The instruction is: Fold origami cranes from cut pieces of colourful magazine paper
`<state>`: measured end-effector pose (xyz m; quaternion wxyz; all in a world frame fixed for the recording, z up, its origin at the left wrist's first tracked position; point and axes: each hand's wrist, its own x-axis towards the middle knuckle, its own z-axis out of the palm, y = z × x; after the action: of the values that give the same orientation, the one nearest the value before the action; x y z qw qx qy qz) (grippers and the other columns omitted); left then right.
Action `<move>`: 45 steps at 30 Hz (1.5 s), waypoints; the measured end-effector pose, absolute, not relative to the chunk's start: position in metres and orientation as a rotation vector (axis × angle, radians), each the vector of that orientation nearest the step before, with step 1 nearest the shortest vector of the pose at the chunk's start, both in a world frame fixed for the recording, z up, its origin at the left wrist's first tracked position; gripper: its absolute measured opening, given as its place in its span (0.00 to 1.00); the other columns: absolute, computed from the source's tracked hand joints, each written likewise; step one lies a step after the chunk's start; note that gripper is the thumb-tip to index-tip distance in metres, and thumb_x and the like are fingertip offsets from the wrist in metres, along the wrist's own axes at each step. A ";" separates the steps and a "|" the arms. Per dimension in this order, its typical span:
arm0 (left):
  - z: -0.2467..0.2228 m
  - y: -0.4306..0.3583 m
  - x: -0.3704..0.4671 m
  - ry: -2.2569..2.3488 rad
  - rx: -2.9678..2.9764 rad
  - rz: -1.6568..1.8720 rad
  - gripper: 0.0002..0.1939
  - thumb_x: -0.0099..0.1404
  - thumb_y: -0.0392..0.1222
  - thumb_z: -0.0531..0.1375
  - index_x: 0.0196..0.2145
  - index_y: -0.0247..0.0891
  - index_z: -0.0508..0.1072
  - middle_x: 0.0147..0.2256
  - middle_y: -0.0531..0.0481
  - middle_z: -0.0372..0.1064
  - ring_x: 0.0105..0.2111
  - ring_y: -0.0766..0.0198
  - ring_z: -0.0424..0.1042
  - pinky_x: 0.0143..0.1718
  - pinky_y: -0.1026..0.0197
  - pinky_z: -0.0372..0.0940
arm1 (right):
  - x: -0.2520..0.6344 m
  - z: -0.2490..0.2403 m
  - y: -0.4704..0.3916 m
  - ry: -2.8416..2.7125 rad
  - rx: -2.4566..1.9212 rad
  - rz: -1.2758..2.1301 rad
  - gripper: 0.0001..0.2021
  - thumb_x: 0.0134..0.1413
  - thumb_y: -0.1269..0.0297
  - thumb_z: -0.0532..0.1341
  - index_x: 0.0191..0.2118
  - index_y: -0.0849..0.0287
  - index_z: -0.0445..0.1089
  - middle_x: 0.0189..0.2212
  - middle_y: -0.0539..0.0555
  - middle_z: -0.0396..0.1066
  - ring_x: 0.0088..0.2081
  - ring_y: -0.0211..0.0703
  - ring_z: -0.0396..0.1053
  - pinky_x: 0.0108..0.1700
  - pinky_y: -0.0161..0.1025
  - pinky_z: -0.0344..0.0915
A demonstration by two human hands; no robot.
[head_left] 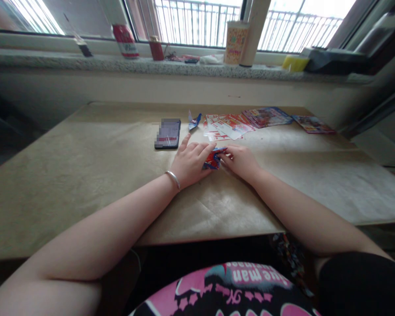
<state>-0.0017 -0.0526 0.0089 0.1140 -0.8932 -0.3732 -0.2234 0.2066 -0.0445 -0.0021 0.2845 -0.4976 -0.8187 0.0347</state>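
Note:
A small folded piece of red and blue printed paper (212, 160) lies on the table between my two hands. My left hand (191, 161), with a silver bangle at its wrist, holds the paper's left side between forefinger and thumb while its other fingers are spread. The right edge is pinched in the fingertips of my right hand (241, 160). Beyond my left hand stands a folded paper figure (194, 121) in blue and red, with pointed tips. A dark phone (168, 134) rests to its left.
Red and white printed sheets (230, 125) overlap beyond my hands. Colourful printed papers (267, 116) and another printed sheet (313, 124) lie farther right. On the stone windowsill (102, 64) are a red can (125, 41), a patterned cup (235, 43) and a yellow object (295, 63).

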 end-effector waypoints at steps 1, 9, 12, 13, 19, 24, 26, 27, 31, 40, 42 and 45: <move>0.009 -0.052 -0.002 -1.103 -2.621 -0.661 0.33 0.63 0.52 0.59 0.62 0.38 0.61 0.53 0.41 0.69 0.51 0.49 0.67 0.65 0.41 0.44 | 0.207 -0.002 -0.045 -2.190 -1.326 0.093 0.10 0.60 0.62 0.57 0.37 0.58 0.76 0.36 0.56 0.77 0.34 0.42 0.71 0.39 0.38 0.66; 0.004 -0.040 -0.006 -1.272 -2.634 -0.965 0.24 0.62 0.49 0.63 0.54 0.42 0.68 0.49 0.45 0.72 0.50 0.53 0.70 0.63 0.44 0.48 | 0.203 0.000 -0.048 -1.956 -1.115 0.471 0.14 0.60 0.66 0.56 0.49 0.56 0.71 0.42 0.54 0.77 0.41 0.42 0.74 0.38 0.37 0.71; 0.004 -0.039 -0.006 -1.292 -2.657 -1.048 0.21 0.62 0.50 0.63 0.50 0.42 0.69 0.47 0.47 0.73 0.48 0.55 0.71 0.63 0.46 0.50 | 0.200 0.002 -0.050 -1.886 -1.114 0.560 0.13 0.57 0.62 0.60 0.47 0.56 0.72 0.41 0.54 0.77 0.42 0.42 0.74 0.36 0.35 0.71; 0.004 -0.039 -0.006 -1.289 -2.663 -1.063 0.20 0.62 0.50 0.63 0.49 0.41 0.70 0.46 0.47 0.73 0.48 0.56 0.71 0.63 0.46 0.51 | 0.199 0.003 -0.051 -1.889 -1.102 0.566 0.13 0.56 0.61 0.61 0.47 0.56 0.73 0.43 0.54 0.76 0.43 0.42 0.74 0.36 0.35 0.71; 0.007 -0.039 -0.006 -1.232 -2.708 -1.133 0.16 0.63 0.52 0.62 0.42 0.38 0.71 0.41 0.47 0.73 0.45 0.56 0.70 0.55 0.53 0.61 | 0.194 0.008 -0.056 -1.916 -1.007 0.530 0.10 0.55 0.64 0.62 0.43 0.55 0.76 0.43 0.54 0.75 0.43 0.41 0.72 0.34 0.33 0.71; 0.003 -0.039 -0.005 -1.203 -2.726 -1.081 0.23 0.57 0.50 0.66 0.46 0.36 0.69 0.43 0.45 0.73 0.45 0.54 0.71 0.59 0.47 0.57 | 0.196 0.007 -0.055 -1.898 -0.982 0.472 0.10 0.56 0.64 0.62 0.42 0.54 0.77 0.42 0.54 0.76 0.43 0.41 0.72 0.34 0.34 0.71; 0.001 -0.039 -0.005 -1.215 -2.719 -1.062 0.22 0.59 0.49 0.65 0.47 0.37 0.69 0.42 0.47 0.74 0.43 0.56 0.73 0.63 0.46 0.53 | 0.197 0.007 -0.055 -1.897 -0.990 0.464 0.10 0.56 0.64 0.61 0.43 0.53 0.77 0.42 0.54 0.76 0.43 0.41 0.72 0.34 0.34 0.72; 0.001 -0.039 -0.005 -1.225 -2.715 -1.067 0.20 0.60 0.49 0.64 0.46 0.37 0.69 0.41 0.48 0.75 0.42 0.57 0.73 0.64 0.46 0.52 | 0.197 0.008 -0.055 -1.897 -0.991 0.463 0.10 0.57 0.64 0.61 0.43 0.52 0.77 0.42 0.54 0.76 0.44 0.41 0.72 0.34 0.35 0.72; 0.002 -0.039 -0.005 -1.236 -2.721 -1.114 0.16 0.61 0.49 0.62 0.44 0.39 0.71 0.39 0.51 0.75 0.41 0.59 0.74 0.64 0.47 0.53 | 0.197 0.009 -0.057 -1.908 -0.949 0.458 0.11 0.57 0.63 0.61 0.45 0.52 0.77 0.43 0.54 0.75 0.44 0.41 0.72 0.35 0.35 0.72; 0.002 -0.038 -0.005 -1.218 -2.773 -1.121 0.15 0.62 0.51 0.62 0.44 0.41 0.73 0.40 0.50 0.76 0.42 0.58 0.74 0.64 0.43 0.48 | 0.195 0.009 -0.058 -1.958 -0.915 0.305 0.08 0.58 0.62 0.62 0.39 0.51 0.78 0.36 0.53 0.75 0.40 0.41 0.70 0.36 0.37 0.72; 0.002 -0.038 -0.006 -1.216 -2.769 -1.139 0.14 0.62 0.50 0.62 0.42 0.42 0.75 0.40 0.50 0.77 0.43 0.58 0.74 0.64 0.43 0.48 | 0.195 0.010 -0.058 -1.981 -0.896 0.268 0.07 0.58 0.62 0.62 0.39 0.50 0.78 0.36 0.53 0.75 0.39 0.41 0.70 0.38 0.38 0.72; 0.003 -0.038 -0.005 -1.205 -2.757 -1.162 0.11 0.63 0.50 0.62 0.39 0.43 0.76 0.39 0.51 0.77 0.43 0.58 0.74 0.64 0.43 0.48 | 0.195 0.010 -0.059 -1.997 -0.886 0.211 0.07 0.58 0.62 0.62 0.39 0.50 0.78 0.35 0.53 0.75 0.39 0.41 0.70 0.41 0.40 0.71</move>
<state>-0.0054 -0.0382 0.0034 -0.0421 -0.8540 -0.3733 -0.3599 0.1947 -0.0592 0.0104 0.4558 -0.3592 -0.8099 0.0856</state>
